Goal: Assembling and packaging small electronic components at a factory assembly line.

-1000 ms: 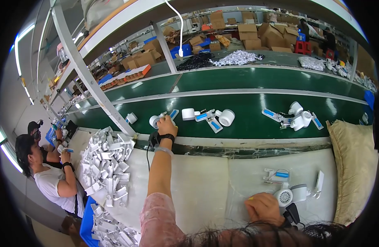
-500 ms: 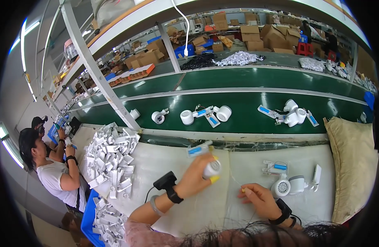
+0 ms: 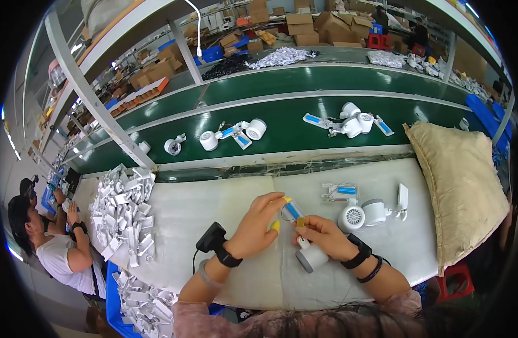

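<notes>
Between my hands is a small white handheld fan [image 3: 312,257], its round head hanging down and its handle part uncovered, with a blue battery [image 3: 293,209] and thin wires showing. My right hand [image 3: 326,239] pinches it at the neck, between head and battery. My left hand [image 3: 254,225] has its fingers apart, yellow covers on the fingertips; the index tip touches or nearly touches the handle's far end, the thumb standing clear. To the right on the worktop lie another fan [image 3: 351,218] with a blue battery and a second fan head [image 3: 375,212] with a white handle piece [image 3: 402,200].
White plastic shells [image 3: 124,211] are heaped at left, above a blue bin [image 3: 114,298] holding more. A beige cushion [image 3: 459,191] borders the right side. More fans [image 3: 352,125] lie on the green conveyor [image 3: 287,135] beyond. A post [image 3: 95,96] rises at left; co-workers [image 3: 50,242] stand further left.
The fan has passed from my left hand to my right, nearer me. My hands have come together. The view has swung to the right.
</notes>
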The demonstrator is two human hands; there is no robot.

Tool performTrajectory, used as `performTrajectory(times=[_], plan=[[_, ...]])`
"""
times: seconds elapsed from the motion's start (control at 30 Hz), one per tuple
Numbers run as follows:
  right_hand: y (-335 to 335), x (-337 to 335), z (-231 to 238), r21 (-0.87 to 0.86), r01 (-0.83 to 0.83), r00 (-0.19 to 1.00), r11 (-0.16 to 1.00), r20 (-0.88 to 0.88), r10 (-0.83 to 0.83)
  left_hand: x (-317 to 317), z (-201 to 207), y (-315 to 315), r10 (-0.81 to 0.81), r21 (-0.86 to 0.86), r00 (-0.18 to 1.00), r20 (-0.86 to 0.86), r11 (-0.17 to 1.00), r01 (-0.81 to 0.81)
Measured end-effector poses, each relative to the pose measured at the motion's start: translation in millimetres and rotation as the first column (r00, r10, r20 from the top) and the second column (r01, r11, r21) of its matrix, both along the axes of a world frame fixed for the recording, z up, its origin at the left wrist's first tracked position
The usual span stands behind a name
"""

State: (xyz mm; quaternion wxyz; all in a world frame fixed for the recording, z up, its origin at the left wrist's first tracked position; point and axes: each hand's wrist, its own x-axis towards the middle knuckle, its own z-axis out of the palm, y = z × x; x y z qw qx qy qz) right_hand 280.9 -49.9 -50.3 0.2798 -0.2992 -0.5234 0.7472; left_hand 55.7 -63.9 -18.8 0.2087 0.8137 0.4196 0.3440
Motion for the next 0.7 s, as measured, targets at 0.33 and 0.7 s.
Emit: performTrajectory(times=[0.33, 0.7], plan=[[-2, 4, -4, 0.204, -0.098, 0.992, 0.974, -0.058, 0.112, 16, -38, 9, -0.062, 0.025, 0.864, -0.499, 0.996, 0.086], [4, 14, 4, 0.668, -0.192, 0.962, 0.719, -0.017, 0.272, 16, -10, -10, 0.229, -0.154, 0.973, 0.015, 0.962, -0.224]])
